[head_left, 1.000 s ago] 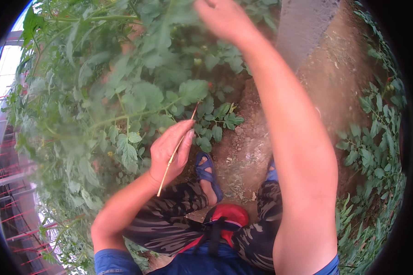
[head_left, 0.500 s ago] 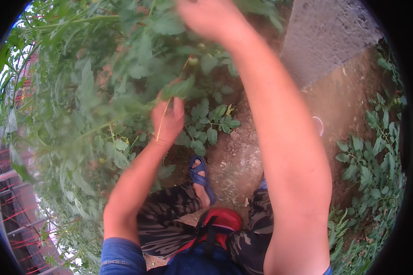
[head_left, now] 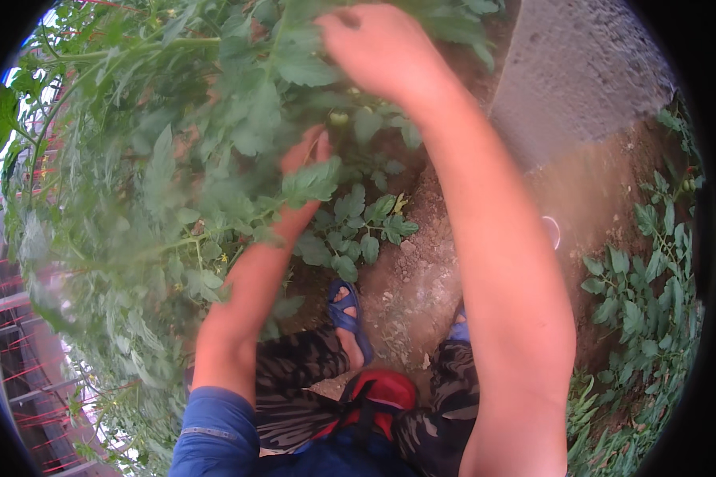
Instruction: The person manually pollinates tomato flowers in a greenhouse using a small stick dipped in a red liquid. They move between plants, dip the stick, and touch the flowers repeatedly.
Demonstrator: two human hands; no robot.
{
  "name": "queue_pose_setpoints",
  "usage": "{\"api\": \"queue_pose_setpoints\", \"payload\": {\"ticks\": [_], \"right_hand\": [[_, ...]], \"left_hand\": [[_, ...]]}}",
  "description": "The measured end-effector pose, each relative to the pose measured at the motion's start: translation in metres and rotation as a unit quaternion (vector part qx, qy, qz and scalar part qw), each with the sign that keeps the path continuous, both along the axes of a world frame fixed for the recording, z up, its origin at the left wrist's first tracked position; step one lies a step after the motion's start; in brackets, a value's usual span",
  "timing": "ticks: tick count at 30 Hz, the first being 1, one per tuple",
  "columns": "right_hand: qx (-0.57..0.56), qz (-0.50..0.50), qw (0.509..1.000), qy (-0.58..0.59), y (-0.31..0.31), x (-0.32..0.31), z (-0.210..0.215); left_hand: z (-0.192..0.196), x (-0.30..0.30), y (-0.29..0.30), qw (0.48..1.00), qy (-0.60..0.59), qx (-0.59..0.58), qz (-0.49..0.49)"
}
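Note:
My left hand (head_left: pixel 304 155) is reaching in among the tomato plants (head_left: pixel 239 143), partly covered by a leaf (head_left: pixel 313 183). Its fingers are drawn together, and whatever lies between them cannot be made out. Just to the right of its fingertips hangs a small green tomato (head_left: pixel 339 118). Higher up, at the top of the view, my right hand (head_left: pixel 378 48) is closed with curled fingers beside a large leaf (head_left: pixel 304 60). Its own back hides what it grips, if anything.
Bare soil (head_left: pixel 410 278) runs between the plant rows, with my sandalled foot (head_left: pixel 346 314) on it. A rough grey slab (head_left: pixel 577 71) stands at the upper right. More plants (head_left: pixel 640 302) grow along the right. A red and black bag (head_left: pixel 382 389) hangs at my waist.
My left hand has moved up and forward behind a leaf; the thin tan stick seen in it earlier no longer shows clearly. My right hand has come slightly down and right.

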State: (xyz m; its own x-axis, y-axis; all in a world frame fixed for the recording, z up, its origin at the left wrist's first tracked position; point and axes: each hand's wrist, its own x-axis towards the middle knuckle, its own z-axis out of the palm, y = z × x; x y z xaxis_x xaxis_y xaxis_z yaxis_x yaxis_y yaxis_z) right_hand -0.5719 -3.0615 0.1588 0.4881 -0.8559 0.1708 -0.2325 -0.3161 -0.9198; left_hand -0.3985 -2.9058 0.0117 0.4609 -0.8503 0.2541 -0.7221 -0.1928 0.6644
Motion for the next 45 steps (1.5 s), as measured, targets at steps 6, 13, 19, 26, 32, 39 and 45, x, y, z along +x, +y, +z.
{"api": "queue_pose_setpoints", "payload": {"ticks": [6,13,19,26,32,39,45], "right_hand": [[-0.020,-0.041,0.999,-0.008,-0.001,-0.007,-0.005],[0.053,0.012,0.998,-0.018,0.004,-0.011,0.005],[-0.011,-0.041,0.999,0.007,-0.004,-0.013,-0.006],[-0.036,-0.053,0.998,0.012,-0.001,-0.008,-0.007],[-0.025,-0.033,0.999,0.004,-0.007,-0.007,-0.012],[-0.046,-0.049,0.998,-0.001,-0.002,-0.006,-0.011],[-0.045,-0.053,0.997,0.017,-0.004,-0.011,-0.013]], "left_hand": [[-0.011,0.003,-0.013,1.000,0.004,0.021,0.012],[-0.026,0.013,-0.014,0.998,-0.060,-0.028,-0.002],[-0.026,0.012,-0.019,0.999,-0.020,0.037,0.015],[-0.046,0.024,-0.017,0.996,-0.092,-0.013,0.000],[-0.032,0.016,-0.017,1.000,0.010,-0.001,0.013],[-0.021,0.014,-0.016,1.000,-0.002,0.016,0.011],[-0.016,0.007,-0.016,1.000,-0.016,0.019,0.010]]}}
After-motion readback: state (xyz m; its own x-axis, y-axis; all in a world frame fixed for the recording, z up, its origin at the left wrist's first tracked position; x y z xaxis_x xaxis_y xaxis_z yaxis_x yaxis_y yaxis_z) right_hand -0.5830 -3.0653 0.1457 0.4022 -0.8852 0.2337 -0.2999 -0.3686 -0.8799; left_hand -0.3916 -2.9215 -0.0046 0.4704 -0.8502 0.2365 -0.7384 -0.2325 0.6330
